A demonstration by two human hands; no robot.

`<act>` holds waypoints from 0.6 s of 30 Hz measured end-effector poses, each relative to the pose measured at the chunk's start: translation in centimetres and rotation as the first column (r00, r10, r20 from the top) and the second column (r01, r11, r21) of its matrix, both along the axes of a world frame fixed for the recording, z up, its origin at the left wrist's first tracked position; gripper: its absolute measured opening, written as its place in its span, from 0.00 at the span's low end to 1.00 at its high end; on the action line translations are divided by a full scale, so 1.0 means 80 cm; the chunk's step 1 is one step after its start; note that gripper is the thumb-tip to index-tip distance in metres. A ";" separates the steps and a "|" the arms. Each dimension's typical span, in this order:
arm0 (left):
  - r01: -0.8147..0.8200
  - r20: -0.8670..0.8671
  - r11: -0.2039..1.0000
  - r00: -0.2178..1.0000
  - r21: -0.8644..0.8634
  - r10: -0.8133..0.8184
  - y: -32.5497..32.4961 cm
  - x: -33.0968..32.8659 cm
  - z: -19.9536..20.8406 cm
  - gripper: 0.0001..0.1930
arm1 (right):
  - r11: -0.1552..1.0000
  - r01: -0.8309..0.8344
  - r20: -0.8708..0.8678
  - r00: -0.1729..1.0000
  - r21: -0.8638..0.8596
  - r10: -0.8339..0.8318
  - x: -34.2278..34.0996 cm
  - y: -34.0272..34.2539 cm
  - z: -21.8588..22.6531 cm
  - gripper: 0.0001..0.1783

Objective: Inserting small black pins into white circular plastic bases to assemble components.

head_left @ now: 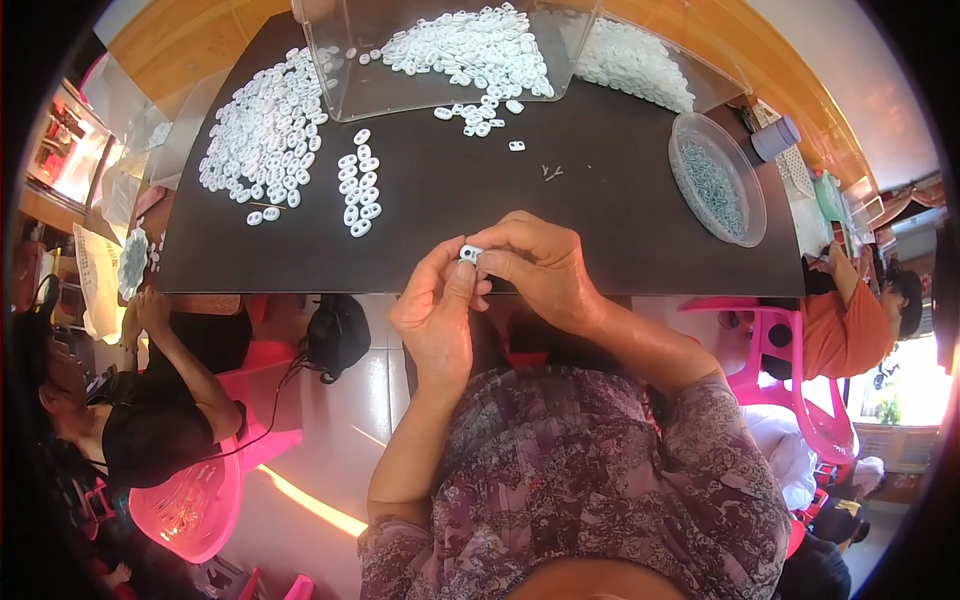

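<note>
A small white oval plastic piece with two dark holes (470, 253) is pinched between both hands just over the table's near edge. My left hand (436, 318) grips it from the left with thumb and fingers closed. From the right, the thumb and index finger of my right hand (548, 268) close on the same piece. Short rows of matching white pieces (360, 188) lie beyond my left hand. A lone white piece (516, 146) and a few thin metal bits (551, 173) rest farther out on the dark table (600, 225).
A large heap of white pieces (262, 135) covers the table's left side. Another heap (470, 50) spills from a clear bin (345, 112) at the back. At right stands a round clear dish (757, 215) of small metal parts, beside a purple-lidded container (775, 138). Other people sit at both sides.
</note>
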State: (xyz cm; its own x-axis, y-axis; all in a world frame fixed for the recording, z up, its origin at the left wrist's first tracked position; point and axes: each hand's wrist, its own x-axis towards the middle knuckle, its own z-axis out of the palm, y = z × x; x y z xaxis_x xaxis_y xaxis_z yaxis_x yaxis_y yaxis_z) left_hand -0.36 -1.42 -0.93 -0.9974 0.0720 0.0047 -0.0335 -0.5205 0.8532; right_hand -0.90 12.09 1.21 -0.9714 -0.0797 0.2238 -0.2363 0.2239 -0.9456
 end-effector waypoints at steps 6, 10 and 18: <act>-0.027 -0.007 1.000 1.000 0.010 0.027 -0.001 -0.004 0.000 0.11 | 0.982 0.016 -0.155 0.988 0.188 0.014 0.001 -0.002 0.000 0.14; -0.040 0.068 0.997 0.997 0.066 0.035 0.001 -0.007 0.002 0.10 | 0.952 0.120 -0.348 0.937 0.282 -0.015 -0.001 -0.008 0.003 0.11; -0.051 0.147 0.994 0.988 0.099 0.036 0.001 -0.006 0.008 0.08 | 0.918 0.156 -0.450 0.892 0.366 0.028 -0.004 -0.007 0.001 0.13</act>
